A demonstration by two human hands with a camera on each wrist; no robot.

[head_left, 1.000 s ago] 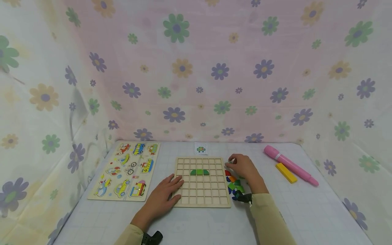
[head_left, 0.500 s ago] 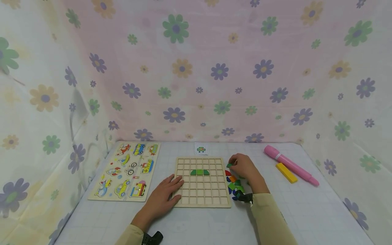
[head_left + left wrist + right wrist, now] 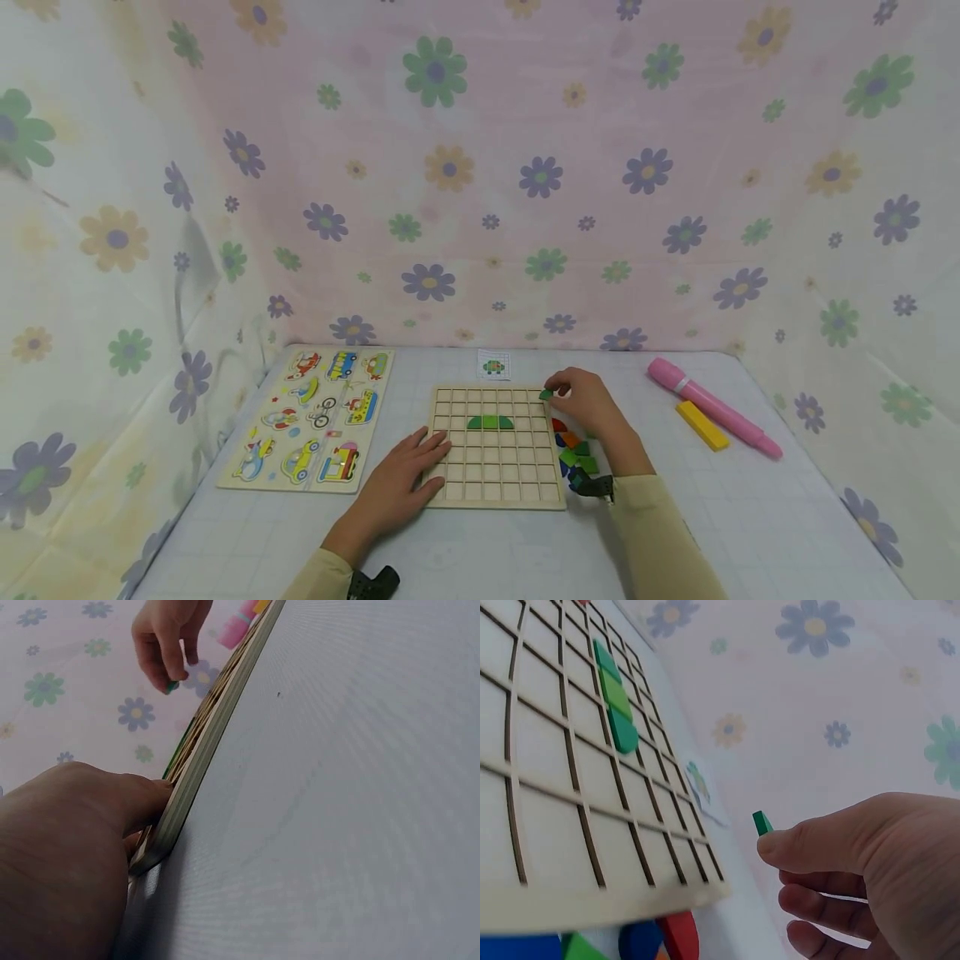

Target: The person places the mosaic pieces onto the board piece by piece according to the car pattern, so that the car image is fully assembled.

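Tile of dark green (image 3: 546, 395) is at the far right corner of the wooden grid board (image 3: 491, 455), pinched by the right hand (image 3: 588, 403). The left hand (image 3: 397, 478), fingers spread, rests on the board's left edge. Right wrist view shows what head view hides: the tile does not touch the board. Its long axis I cannot tell.

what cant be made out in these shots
Head: the design on the card is too small for detail.
Right wrist: the right hand covers part of the green piece it pinches.
Right wrist: the bottom edge cuts off the loose pieces.
Left wrist: the left hand hides most of its own fingers.
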